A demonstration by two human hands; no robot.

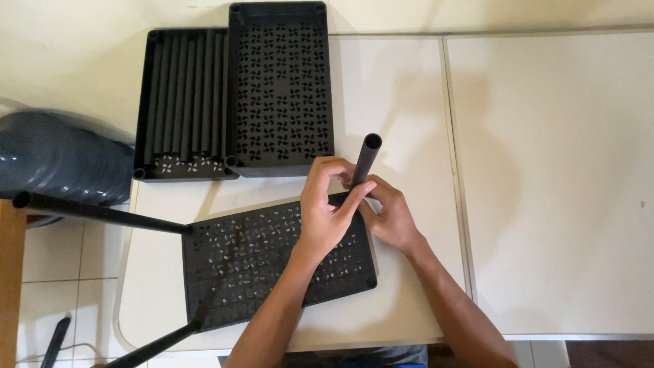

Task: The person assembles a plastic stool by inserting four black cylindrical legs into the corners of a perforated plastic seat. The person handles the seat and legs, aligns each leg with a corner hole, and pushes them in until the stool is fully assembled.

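A black perforated plastic shelf panel (259, 262) lies on the white table (409, 102) in front of me. A black tube (366, 158) stands tilted at the panel's far right corner. My left hand (327, 211) wraps around the tube's lower part. My right hand (390, 217) grips the tube's base from the right side, touching the left hand. Two more black tubes stick out of the panel: one (95, 212) from the far left corner, pointing left, and one (160, 346) from the near left corner, pointing down-left.
Two more black shelf trays sit at the table's far left: one (279, 88) perforated, one (180, 102) holding several black tubes. A stack of dark grey round items (61, 160) stands left of the table. A second white table top (552, 177) adjoins on the right.
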